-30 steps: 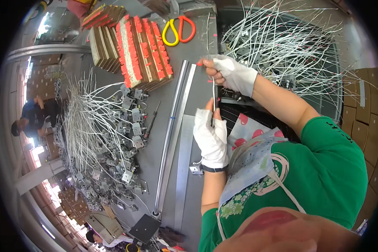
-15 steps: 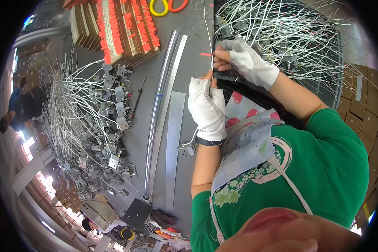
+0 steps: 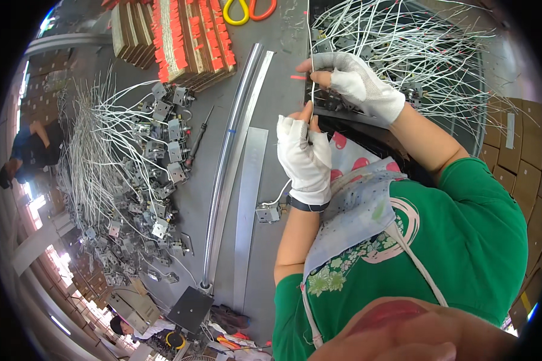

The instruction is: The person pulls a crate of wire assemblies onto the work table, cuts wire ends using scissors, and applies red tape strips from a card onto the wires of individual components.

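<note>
A thin white wire (image 3: 312, 96) runs up the grey table between my hands. My left hand (image 3: 304, 156), in a white glove with bare fingertips, is closed with thumb and finger pinching the wire. Just above it, my right hand (image 3: 361, 87), gloved alike, has its bare thumb and forefinger at the same wire, the forefinger stretched across it. From below my left palm the wire seems to lead to a small metal bracket part (image 3: 268, 213) lying by the wrist. A short red strip (image 3: 297, 77) lies left of my right fingertips.
Wired metal parts (image 3: 162, 156) are heaped at left, more white wires (image 3: 403, 42) at upper right. A screwdriver-like tool (image 3: 200, 135), a shiny tube (image 3: 229, 156), a flat metal strip (image 3: 250, 204), yellow-handled scissors (image 3: 238, 19) and red-edged stacks (image 3: 190, 42) lie about. Brown cartons (image 3: 527, 156) stand right.
The view has shifted slightly. My right forefinger has straightened out across the wire, where it was curled before. My left hand keeps its pinch on the wire.
</note>
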Available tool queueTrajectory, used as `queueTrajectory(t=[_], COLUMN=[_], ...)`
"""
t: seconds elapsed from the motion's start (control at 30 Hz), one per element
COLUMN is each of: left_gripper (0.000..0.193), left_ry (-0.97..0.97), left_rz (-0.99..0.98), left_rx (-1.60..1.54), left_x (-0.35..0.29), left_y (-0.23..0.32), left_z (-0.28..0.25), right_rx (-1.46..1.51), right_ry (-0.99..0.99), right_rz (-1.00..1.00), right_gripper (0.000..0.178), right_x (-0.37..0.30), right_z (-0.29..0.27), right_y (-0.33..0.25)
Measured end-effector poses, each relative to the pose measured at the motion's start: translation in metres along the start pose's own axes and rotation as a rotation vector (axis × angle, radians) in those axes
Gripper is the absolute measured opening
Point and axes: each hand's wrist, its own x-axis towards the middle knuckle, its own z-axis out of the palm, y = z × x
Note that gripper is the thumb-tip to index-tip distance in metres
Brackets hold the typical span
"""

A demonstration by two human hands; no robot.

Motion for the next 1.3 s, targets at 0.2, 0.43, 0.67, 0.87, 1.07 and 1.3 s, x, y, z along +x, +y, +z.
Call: queueTrajectory(t=[0.2,0.43,0.67,0.87,1.07,1.3], left_gripper=[0.029,0.019,0.012,0.036,0.048,0.059], left_ry=[0.038,-0.071,-0.363,-0.12,0.532,0.298], left_rz=[0.019,-0.114,-0.059,0.103,-0.156,-0.274], left_rx=[-0.023,-0.047,-0.174,-0.099,0.631,0.638], left_x=[0.001,0.038,0.043,0.032,0.04,0.055], left_y=[0.012,0.054,0.065,0.045,-0.063,-0.175], left_z=[-0.014,-0.073,-0.07,-0.082,-0.164,-0.206], right_rx=[0.063,0.261,0.358,0.569,0.639,0.296], right_ry=[-0.031,-0.028,-0.117,0.187,0.87,0.96], right_rz=[-0.049,-0.253,-0.34,-0.409,-0.745,-1.0], right_gripper=[0.036,0.026,0.016,0.026,0.034,0.042], right_x=[-0.014,-0.034,-0.047,-0.031,-0.046,-0.017], right_z=[0.008,0.031,0.038,-0.043,-0.179,-0.212], right_y=[-0.018,-0.042,-0.067,-0.062,-0.073,-0.032])
